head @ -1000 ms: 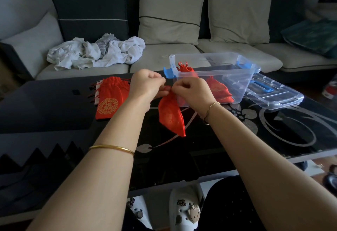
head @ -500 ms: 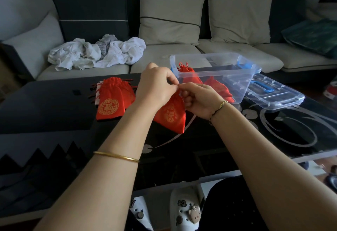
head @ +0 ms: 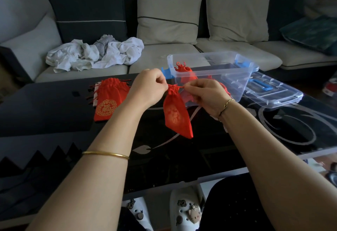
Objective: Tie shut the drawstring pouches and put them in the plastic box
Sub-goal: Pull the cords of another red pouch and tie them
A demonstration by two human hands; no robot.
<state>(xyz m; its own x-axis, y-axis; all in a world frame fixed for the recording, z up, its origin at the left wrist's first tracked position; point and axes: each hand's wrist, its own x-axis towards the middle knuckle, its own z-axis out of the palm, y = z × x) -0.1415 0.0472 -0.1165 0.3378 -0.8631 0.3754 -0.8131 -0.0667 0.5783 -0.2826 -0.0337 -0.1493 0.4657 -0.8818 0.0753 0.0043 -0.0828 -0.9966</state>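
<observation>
A red drawstring pouch (head: 176, 116) hangs in the air over the black table, its neck gathered tight. My left hand (head: 148, 89) pinches the drawstring on the left of the neck and my right hand (head: 204, 94) pinches it on the right, a short way apart. A pile of flat red pouches (head: 109, 99) with a gold emblem lies on the table to the left. The clear plastic box (head: 237, 85) stands behind my right hand, with tied red pouches (head: 184, 71) inside.
The box's clear lid (head: 273, 94) with a blue handle lies flat to the right of the box. The glass table (head: 54, 117) has a sofa (head: 164, 52) behind it with crumpled white cloth (head: 91, 56) on the seat.
My hands have drawn apart, pulling the drawstring to both sides. The pouch's neck has gathered shut and the pouch hangs lower and straighter.
</observation>
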